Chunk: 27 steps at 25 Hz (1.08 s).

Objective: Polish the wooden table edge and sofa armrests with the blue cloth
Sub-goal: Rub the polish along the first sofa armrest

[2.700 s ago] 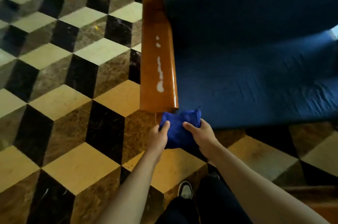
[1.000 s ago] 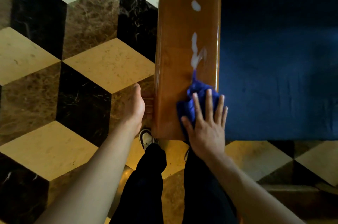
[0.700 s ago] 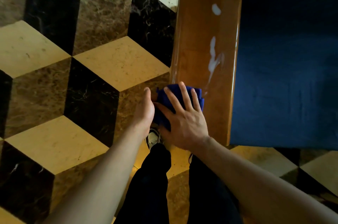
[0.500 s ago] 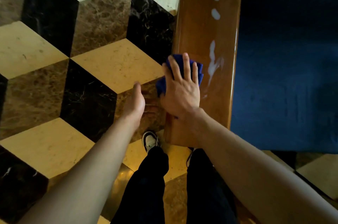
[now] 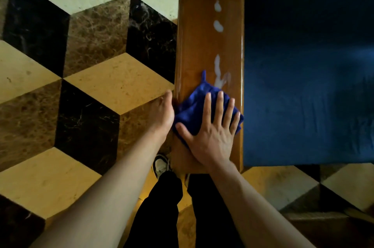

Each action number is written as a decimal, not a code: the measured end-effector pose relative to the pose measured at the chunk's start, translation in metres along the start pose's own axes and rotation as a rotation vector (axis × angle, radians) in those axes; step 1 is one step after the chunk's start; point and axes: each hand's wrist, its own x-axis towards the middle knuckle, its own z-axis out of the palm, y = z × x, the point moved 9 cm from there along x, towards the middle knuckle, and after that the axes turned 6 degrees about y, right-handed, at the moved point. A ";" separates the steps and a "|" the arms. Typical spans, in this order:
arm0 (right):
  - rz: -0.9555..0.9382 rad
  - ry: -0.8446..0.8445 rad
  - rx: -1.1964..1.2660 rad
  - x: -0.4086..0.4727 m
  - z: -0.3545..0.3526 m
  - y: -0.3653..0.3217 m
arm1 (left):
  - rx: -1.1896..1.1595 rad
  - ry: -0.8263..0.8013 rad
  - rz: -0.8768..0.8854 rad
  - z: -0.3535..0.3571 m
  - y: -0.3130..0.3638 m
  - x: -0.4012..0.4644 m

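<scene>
Risk first. The white polish streak (image 5: 219,73) lies on the wooden armrest (image 5: 210,45) just ahead of the blue cloth (image 5: 194,110), and two separate white blobs (image 5: 218,16) sit farther up the board. If I drive the cloth forward off-centre, I expect part of that liquid to be pushed over the right edge and onto the dark blue sofa cushion (image 5: 307,96), which butts directly against the armrest. Cause: the cloth already reaches the right edge of the board, with nothing between wood and fabric.

Second risk: the cloth is bunched, not folded flat, and a loose corner sticks up toward the streak. I judge that it could roll or slip out from under a flat palm on this glossy surface, leaving bare skin to smear the polish.

Third risk: uneven coverage. The far blobs are well apart from the cloth; short strokes would leave them to dry.

Grip state. My right hand (image 5: 212,132) lies flat on the cloth, fingers straight and spread, thumb out to the left; it presses down and clamps nothing. My left hand (image 5: 162,112) rests against the outer left side of the armrest, touching the cloth's left margin, fingers extended; whether any finger curls under the board I cannot tell.
</scene>
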 end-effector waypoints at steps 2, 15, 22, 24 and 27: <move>0.037 0.029 0.015 0.050 -0.007 -0.001 | 0.009 0.051 0.071 0.009 0.022 0.007; 0.567 -0.105 0.759 0.135 -0.007 0.097 | 0.108 0.048 -0.092 0.017 0.056 0.032; 0.121 -0.152 0.070 0.124 -0.021 0.015 | 0.104 0.113 -0.071 0.025 0.095 0.050; 0.149 -0.082 0.081 0.189 -0.028 0.006 | 0.085 0.108 -0.052 0.027 0.103 0.061; 0.344 0.014 0.262 0.282 -0.036 0.023 | 0.167 0.029 0.112 0.039 0.124 0.075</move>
